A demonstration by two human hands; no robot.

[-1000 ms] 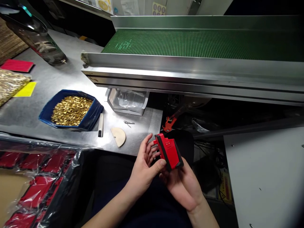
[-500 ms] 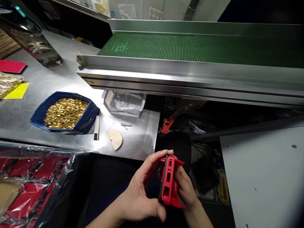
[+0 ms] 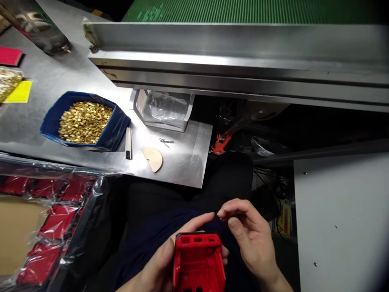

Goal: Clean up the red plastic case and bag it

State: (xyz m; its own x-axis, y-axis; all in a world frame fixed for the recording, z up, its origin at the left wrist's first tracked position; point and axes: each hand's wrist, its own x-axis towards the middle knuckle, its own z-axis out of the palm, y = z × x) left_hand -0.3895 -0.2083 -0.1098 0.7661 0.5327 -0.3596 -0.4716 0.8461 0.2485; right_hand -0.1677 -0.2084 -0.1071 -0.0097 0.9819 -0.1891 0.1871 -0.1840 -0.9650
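Note:
A red plastic housing (image 3: pixel 199 259) with a black edge is in my left hand (image 3: pixel 162 259), low in the head view. Its hollow inside faces up, and a row of small rectangular openings runs along its far end. My left fingers wrap beneath it, the tips showing at its right side, with the thumb along the left. My right hand (image 3: pixel 251 237) is apart from the housing, to its right and slightly above. Its fingers are loosely bent, with a gap to the thumb, and nothing shows in them.
A blue bin (image 3: pixel 51 121) of small brass-coloured parts stands on the metal table (image 3: pixel 179 166). Near it are a grey tray (image 3: pixel 165 123), a nail clipper (image 3: pixel 166 141) and a beige disc piece (image 3: pixel 153 159). A conveyor (image 3: pixel 212 73) spans the back; a plastic-lined box (image 3: pixel 82 227) holds red parts.
My right hand has let go of the housing and moved off to the right. The housing has turned from edge-on to hollow side up, lower in view. The camera has tilted down.

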